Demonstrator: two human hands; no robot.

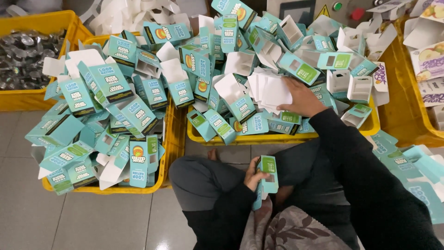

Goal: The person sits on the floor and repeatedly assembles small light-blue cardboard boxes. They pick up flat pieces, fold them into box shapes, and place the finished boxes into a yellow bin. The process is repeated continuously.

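gripping teal carton (267, 178) in left hand (253, 176); right hand (300, 97) closed on white inserts (270, 90) in yellow crate (370, 125)

Teal cartons (267, 178) glossy printed cardboard; crates (175, 134) yellow plastic; floor (92, 222) smooth tile.

I take this for a small packing workshop, worked from a grey tiled floor (92, 222). The landmark is the middle yellow crate (277, 138), heaped with folded teal cartons (217, 60). To its left I see a second yellow crate (169, 139) stacked with assembled cartons, and further left another holding silvery foil packs (23, 55). Behind it stands a grey machine panel (319, 10) with a green button (337, 6) and a red button (357, 14).
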